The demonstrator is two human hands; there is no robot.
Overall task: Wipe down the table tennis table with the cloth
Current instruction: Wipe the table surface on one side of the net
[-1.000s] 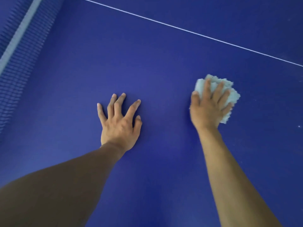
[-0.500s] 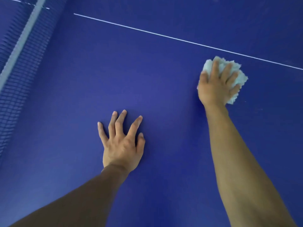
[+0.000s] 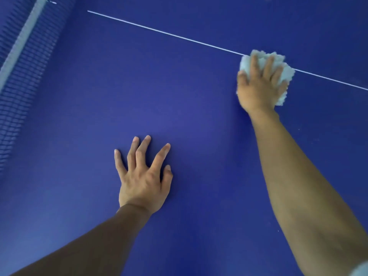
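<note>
A deep blue, matte table tennis table (image 3: 179,100) fills almost the whole view, seen from above and close. Along its left edge stands the dark mesh net (image 3: 14,100) with a white band (image 3: 23,40) along its top, running at a slant out of the upper left corner.

Two bare forearms reach in from the bottom. The left one comes from the lower left in shadow, and the right one rises from the lower right corner and stretches much farther up the table.

A thin white painted line (image 3: 159,31) crosses the upper part of the surface, sloping down from the upper left to the right edge.

The left hand (image 3: 142,180) lies palm down on the bare blue surface near the middle, its fingers straight and fanned apart, with the thumb out to the right. It holds nothing.

The right hand (image 3: 256,86) is well apart from it, up and to the right, pressing down on a bunched, fluffy, pale blue-white cloth (image 3: 287,73). Its fingers are laid fairly straight and spread over the top of the cloth, with the thumb along the cloth's left side. The hand is slightly blurred.

The cloth sits on the table right on the white line, covering a short stretch of it, and shows beyond the fingertips and along the hand's right side.

A few tiny white specks (image 3: 298,129) dot the surface beside the right forearm.
</note>
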